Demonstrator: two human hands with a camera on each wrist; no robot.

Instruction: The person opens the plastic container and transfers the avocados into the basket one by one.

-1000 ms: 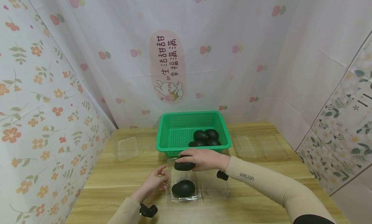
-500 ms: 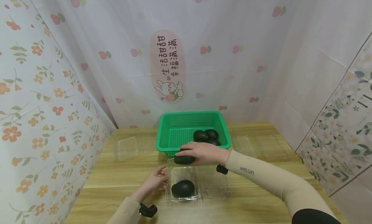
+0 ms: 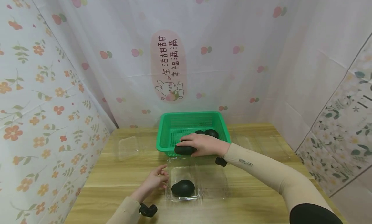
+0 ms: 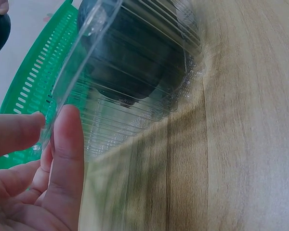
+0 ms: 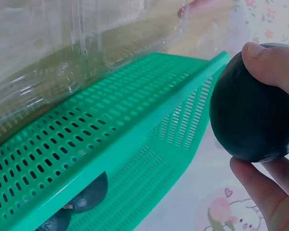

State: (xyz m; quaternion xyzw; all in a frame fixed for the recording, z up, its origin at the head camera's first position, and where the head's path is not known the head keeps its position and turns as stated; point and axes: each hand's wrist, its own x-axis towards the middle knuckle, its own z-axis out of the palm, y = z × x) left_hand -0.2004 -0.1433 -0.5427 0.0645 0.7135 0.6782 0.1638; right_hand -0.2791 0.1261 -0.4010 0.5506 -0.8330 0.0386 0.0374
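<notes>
My right hand [image 3: 204,144] grips a dark avocado [image 3: 185,150] above the front rim of the green basket [image 3: 166,149]. In the right wrist view, thumb and fingers wrap that avocado [image 5: 253,108] from opposite sides. A clear plastic clamshell box [image 3: 177,172] lies with its lid spread out to the right. One avocado [image 3: 183,188] sits in the near half of its tray. With thumb and index finger, my left hand [image 3: 157,179] pinches the box's left rim, as the left wrist view shows on the clear plastic wall [image 4: 120,122].
More avocados [image 3: 211,133] lie in the basket's right side, partly hidden by my right hand. Clear plastic boxes stand at the back left [image 3: 128,147] and the back right [image 3: 268,144] of the wooden table [image 3: 116,175]. Patterned curtains hang behind and beside it.
My right hand has lifted the avocado up and away from the box's far half, over to the basket's front rim. The left hand stays at the box's rim.
</notes>
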